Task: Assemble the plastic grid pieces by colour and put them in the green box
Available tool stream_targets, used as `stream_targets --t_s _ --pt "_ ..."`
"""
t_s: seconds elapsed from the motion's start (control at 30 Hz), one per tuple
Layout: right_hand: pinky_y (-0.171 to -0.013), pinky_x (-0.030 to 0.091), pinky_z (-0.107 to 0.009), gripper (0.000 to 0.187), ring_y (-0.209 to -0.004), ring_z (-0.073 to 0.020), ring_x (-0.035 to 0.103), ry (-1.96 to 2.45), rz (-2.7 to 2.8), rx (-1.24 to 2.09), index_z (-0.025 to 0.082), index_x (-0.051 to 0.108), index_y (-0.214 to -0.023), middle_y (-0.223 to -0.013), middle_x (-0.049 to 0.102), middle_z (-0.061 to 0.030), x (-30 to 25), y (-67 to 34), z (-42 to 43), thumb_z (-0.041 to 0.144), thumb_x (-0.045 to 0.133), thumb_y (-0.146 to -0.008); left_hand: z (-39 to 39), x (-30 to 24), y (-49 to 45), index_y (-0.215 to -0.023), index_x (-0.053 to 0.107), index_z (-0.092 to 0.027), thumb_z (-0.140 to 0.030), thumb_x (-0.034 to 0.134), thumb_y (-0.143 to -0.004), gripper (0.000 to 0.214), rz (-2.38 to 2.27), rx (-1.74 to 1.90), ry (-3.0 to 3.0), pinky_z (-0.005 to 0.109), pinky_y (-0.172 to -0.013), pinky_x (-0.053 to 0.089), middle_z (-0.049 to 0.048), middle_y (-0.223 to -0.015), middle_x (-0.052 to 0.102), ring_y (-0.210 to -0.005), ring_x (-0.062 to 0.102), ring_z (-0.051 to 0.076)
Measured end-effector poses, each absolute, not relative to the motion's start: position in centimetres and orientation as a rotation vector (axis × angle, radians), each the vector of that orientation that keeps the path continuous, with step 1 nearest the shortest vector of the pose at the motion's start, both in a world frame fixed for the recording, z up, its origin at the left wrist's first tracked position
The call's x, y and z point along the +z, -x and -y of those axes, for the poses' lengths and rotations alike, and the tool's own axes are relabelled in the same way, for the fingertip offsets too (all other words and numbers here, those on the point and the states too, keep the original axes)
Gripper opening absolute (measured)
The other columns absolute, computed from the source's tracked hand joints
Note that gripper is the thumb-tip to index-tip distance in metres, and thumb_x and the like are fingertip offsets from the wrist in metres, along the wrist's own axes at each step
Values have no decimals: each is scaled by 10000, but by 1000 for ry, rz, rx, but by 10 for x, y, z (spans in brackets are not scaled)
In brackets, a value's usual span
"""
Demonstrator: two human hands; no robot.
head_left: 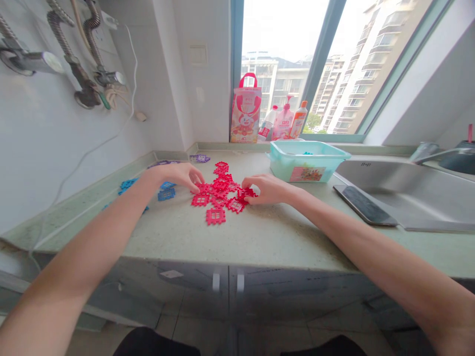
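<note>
A pile of red plastic interlocking building tiles (pixel 218 200), square with window-like openings and notched edges, is spread over the countertop. My left hand (pixel 183 175) reaches to the pile's left side, fingers curved and thumb apart from them, its tips at the red tiles there. On the pile's right side, my right hand (pixel 265 189) has thumb and fingers closed around a red tile (pixel 247 194); other red tiles lie right under it. Blue tiles (pixel 166 194) lie left of the pile, partly behind my left forearm. Purple tiles (pixel 200 158) are further back.
A light turquoise plastic bin (pixel 308 160) stands behind my right hand, with some blue pieces inside. A phone (pixel 365 205) lies beside the steel sink (pixel 415 198). On the windowsill are a pink bag (pixel 246 113) and several bottles (pixel 284 121). A white cable (pixel 89 143) hangs at left.
</note>
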State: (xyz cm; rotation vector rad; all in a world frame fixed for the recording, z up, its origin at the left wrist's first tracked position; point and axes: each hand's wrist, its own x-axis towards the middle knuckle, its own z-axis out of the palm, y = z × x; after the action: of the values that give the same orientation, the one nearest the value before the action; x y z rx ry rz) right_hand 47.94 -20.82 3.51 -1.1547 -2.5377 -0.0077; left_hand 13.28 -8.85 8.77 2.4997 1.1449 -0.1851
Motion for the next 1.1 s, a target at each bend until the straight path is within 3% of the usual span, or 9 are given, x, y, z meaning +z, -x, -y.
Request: stream_targets --t_s 0.67,0.93,1.1 --pt "-789 500 -304 262 -906 -223 747 1205 2332 -245 250 752 -1100 -1059 816 -50 36 -482 206 365 767 -865 82 68 -142 -1158 827 -255 -540 811 -665 569 -1149 -19 -2535 331 -784 545 75 -1045 811 -912 705 262" --pt "-872 521 -330 279 -918 -215 737 1065 2444 -91 234 748 -1147 -1043 796 -50 41 -484 210 317 725 -881 81 70 -140 -1200 831 -294 -575 808 -717 559 -1096 25 -2541 320 -788 551 72 -1093 823 -939 728 255" --pt "-867 523 -335 286 -935 -220 740 1159 2345 -152 238 744 -1153 -1080 803 -57 35 -479 207 337 717 -886 80 59 -149 -1238 806 -233 -531 779 -761 563 -1029 333 -2585 326 -826 554 72 -1082 816 -959 732 242"
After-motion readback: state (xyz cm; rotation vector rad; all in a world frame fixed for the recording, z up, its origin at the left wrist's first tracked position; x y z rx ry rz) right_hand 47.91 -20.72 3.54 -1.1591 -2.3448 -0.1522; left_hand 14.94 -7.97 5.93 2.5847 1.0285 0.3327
